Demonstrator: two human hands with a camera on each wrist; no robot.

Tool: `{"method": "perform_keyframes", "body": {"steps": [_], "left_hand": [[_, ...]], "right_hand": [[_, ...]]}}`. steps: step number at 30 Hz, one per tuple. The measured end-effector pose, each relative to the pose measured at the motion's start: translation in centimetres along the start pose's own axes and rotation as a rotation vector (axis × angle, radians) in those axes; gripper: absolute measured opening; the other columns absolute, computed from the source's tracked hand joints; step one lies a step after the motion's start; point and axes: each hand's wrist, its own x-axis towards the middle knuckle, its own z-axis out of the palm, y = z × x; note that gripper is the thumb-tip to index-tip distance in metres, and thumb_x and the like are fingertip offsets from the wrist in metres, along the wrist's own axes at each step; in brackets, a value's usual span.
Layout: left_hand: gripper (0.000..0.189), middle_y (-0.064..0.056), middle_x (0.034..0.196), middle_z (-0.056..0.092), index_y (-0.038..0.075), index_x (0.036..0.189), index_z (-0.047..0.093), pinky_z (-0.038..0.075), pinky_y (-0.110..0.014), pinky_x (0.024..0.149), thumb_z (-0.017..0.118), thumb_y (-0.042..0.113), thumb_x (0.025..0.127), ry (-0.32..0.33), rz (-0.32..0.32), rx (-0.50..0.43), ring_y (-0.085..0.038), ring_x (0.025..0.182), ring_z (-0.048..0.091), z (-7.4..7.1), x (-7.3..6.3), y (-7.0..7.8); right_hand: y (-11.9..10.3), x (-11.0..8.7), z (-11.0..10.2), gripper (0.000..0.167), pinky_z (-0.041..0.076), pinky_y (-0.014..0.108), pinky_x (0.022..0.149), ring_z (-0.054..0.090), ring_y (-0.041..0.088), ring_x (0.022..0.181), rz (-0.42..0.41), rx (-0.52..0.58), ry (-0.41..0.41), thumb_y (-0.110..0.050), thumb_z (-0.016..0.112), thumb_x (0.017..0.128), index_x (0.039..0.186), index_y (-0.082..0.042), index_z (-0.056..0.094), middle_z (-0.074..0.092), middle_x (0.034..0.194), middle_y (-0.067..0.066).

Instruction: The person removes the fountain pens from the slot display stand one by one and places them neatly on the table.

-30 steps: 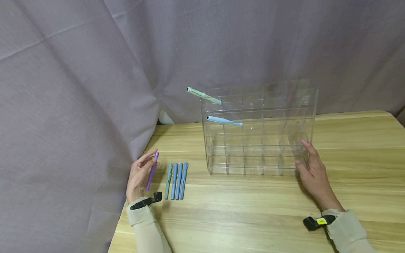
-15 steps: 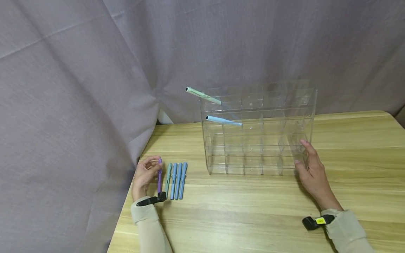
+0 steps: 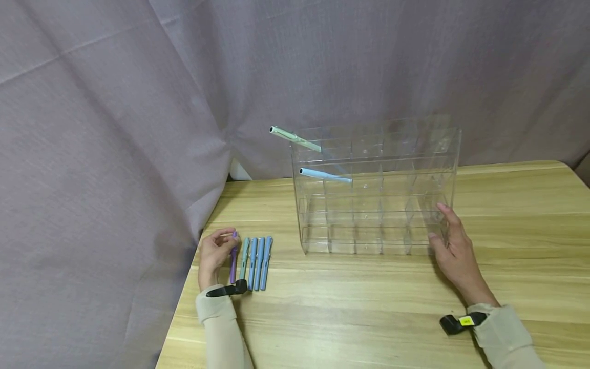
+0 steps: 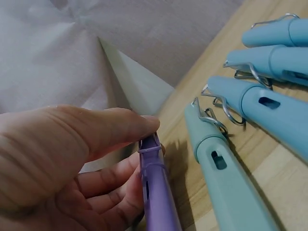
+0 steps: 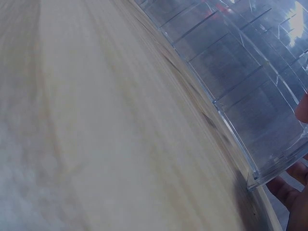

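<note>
My left hand (image 3: 214, 256) pinches a purple pen (image 3: 233, 266) by its cap end between thumb and fingers. In the left wrist view that purple pen (image 4: 159, 197) stands close beside a row of pens. Nearest in the row is a green pen (image 4: 226, 178), followed by three blue pens (image 3: 256, 266), their metal clips at the far end. My right hand (image 3: 458, 256) holds the lower right side of a clear acrylic organizer (image 3: 367, 160), thumb in front and fingers behind. The right wrist view shows the organizer's edge (image 5: 216, 103), with the hand only partly visible.
A pale green pen (image 3: 295, 138) sticks out of the organizer's top tier at the left. Below it, a light blue pen (image 3: 324, 176) leans in another compartment. The wooden table (image 3: 350, 312) meets a grey curtain (image 3: 115, 154) at the left and back.
My left hand has moved right and brought the purple pen beside the green one, roughly parallel to the row. The right hand and the organizer have hardly moved.
</note>
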Motion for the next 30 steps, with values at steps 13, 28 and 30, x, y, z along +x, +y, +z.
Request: {"method": "perform_keyframes", "body": {"steps": [13, 28, 30], "left_hand": [[0.03, -0.02, 0.11, 0.074, 0.0, 0.126, 0.074, 0.053, -0.018, 0.067, 0.077, 0.003, 0.095, -0.057, 0.058, 0.189, -0.005, 0.08, 0.063, 0.5, -0.2, 0.2], [0.031, -0.02, 0.119, 0.076, 0.006, 0.132, 0.073, 0.057, -0.021, 0.074, 0.072, 0.01, 0.101, -0.058, 0.111, 0.174, -0.011, 0.091, 0.07, 0.7, -0.1, 1.1], [0.032, -0.018, 0.12, 0.076, 0.006, 0.134, 0.072, 0.058, -0.021, 0.076, 0.071, 0.01, 0.102, -0.06, 0.146, 0.129, -0.014, 0.093, 0.072, 0.9, -0.2, 1.6]], "right_hand": [[-0.2, -0.1, 0.0, 0.074, 0.018, 0.066, 0.132, 0.028, 0.032, 0.162, -0.007, -0.014, -0.001, 0.002, 0.056, 0.101, 0.168, -0.02, 0.031, 0.034, 0.173, 0.023], [-0.2, -0.1, 0.0, 0.074, 0.018, 0.065, 0.132, 0.028, 0.037, 0.161, -0.006, -0.008, 0.001, 0.002, 0.056, 0.101, 0.168, -0.02, 0.032, 0.035, 0.172, 0.024], [-0.2, -0.1, 0.0, 0.074, 0.018, 0.066, 0.132, 0.028, 0.042, 0.161, -0.006, -0.007, 0.0, 0.002, 0.056, 0.101, 0.168, -0.02, 0.032, 0.035, 0.172, 0.025]]}}
